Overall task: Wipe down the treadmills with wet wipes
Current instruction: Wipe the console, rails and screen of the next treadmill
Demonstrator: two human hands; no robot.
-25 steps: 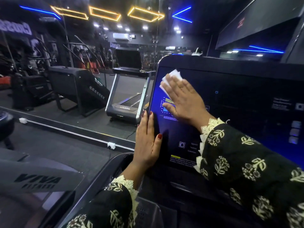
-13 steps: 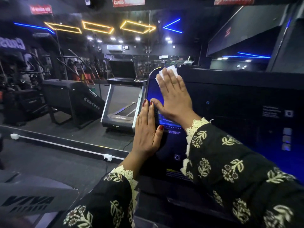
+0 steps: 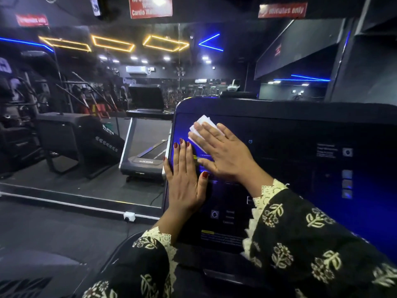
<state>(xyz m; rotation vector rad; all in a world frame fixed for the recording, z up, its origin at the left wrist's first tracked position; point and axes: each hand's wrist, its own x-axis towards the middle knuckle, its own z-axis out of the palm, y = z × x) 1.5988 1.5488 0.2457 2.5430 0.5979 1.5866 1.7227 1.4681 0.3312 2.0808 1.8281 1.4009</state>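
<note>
The surface is the big dark console screen [image 3: 300, 168] of a treadmill, upright and close, glowing blue along its left and right parts, with faint icons and small print I can't read; the room around it is a dim gym with black walls, dark flooring and a white socket box [image 3: 129, 216] on a strip along the floor to the left. The wet wipe [image 3: 202, 125] lies flat on the screen's upper left part, pinned under the straight fingers of the right hand [image 3: 225, 155], its white corner sticking out beyond the fingertips; nothing is gripped, only pressed. The left hand [image 3: 184, 181] rests flat on the screen's left edge, just beside the right, fingers straight, holding nothing.

Counting: one wipe; two hands in black flowered sleeves; one other treadmill [image 3: 146, 134] farther off to the left; one stair machine [image 3: 81, 138] left of that; three yellow light frames [image 3: 112, 43] overhead; three red signs [image 3: 150, 6] up top.
</note>
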